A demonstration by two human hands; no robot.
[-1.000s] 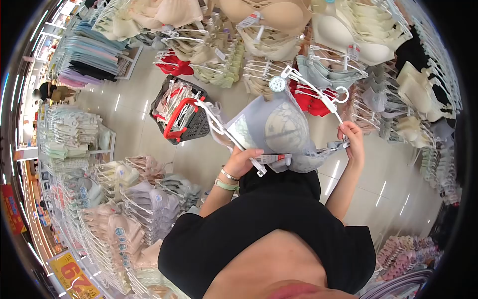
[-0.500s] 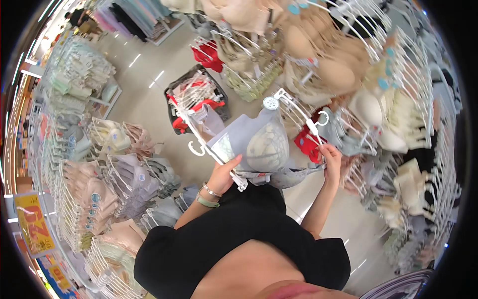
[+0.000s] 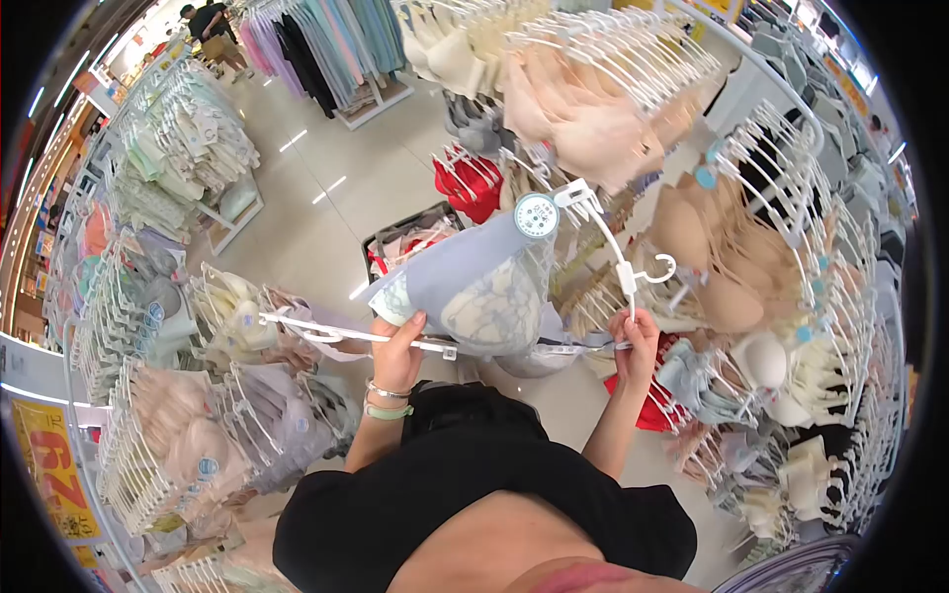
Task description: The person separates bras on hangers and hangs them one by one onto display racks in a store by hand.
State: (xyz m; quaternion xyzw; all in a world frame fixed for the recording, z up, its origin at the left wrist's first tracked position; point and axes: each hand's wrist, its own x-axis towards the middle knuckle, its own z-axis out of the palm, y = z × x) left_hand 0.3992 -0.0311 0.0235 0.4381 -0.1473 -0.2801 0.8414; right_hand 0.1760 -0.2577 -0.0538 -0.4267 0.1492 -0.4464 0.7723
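In front of my body hangs a grey-blue bra [image 3: 494,296] with a pale marbled pattern on its cup and a round white tag [image 3: 537,215] near its top. Its upper end meets the clip of a curved white hanger [image 3: 611,232]. My right hand [image 3: 636,344] pinches that hanger's lower end, beside the bra's strap. My left hand [image 3: 397,352] is closed around a second, straight white hanger [image 3: 326,327], its thumb by the bra's side edge. Whether the left fingers also grip the bra is hidden.
Beyond the bra, a dark basket [image 3: 371,259] with red and white items stands on the floor. Racks of bras on hangers flank me, with beige bras [image 3: 717,257] at right and pink bras [image 3: 183,415] at left. A person [image 3: 210,25] stands far back.
The straight hanger in my left hand has swung from steep to nearly level. The view has shifted, and the bra now covers part of the basket. Both hands keep their hold.
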